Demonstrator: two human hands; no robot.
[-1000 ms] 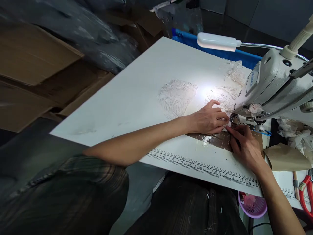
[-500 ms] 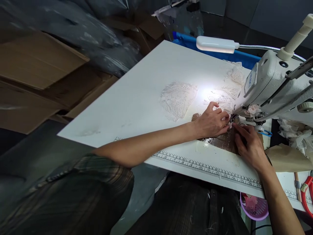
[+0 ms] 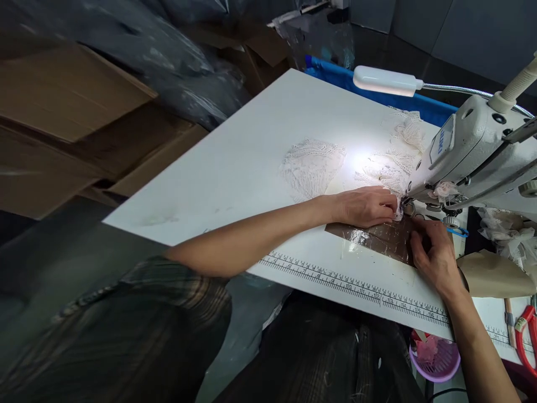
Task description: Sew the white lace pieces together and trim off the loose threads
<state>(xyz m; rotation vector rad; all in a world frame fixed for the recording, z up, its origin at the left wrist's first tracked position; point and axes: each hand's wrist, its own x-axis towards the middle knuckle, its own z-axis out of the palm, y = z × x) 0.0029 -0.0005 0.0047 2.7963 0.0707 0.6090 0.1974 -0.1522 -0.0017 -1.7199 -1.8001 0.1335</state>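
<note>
My left hand [image 3: 369,206] lies by the needle of a white sewing machine [image 3: 457,148], its fingers closed on a small piece of white lace [image 3: 399,211] at the presser foot. Just right of the foot, my right hand [image 3: 436,254] rests with bent fingers, thumb and forefinger a little apart and nothing visible between them. Beneath both hands is a shiny brown sheet [image 3: 369,238] on the white table. More lace lies behind my left hand: one fan-shaped piece [image 3: 312,165] and a gathered heap [image 3: 388,170].
A lamp [image 3: 386,81] on a bendy neck lights the table [image 3: 210,173]. Its front edge bears a ruler strip [image 3: 356,288]. At right are a brown paper piece [image 3: 495,274], a brush [image 3: 509,322] and red-handled scissors [image 3: 520,336]. A purple basket [image 3: 440,364] hangs below; cardboard boxes [image 3: 75,95] stand left.
My left hand has flattened and its fingers have drawn together at the lace. My right forefinger has pulled back from the presser foot. The view has shifted slightly.
</note>
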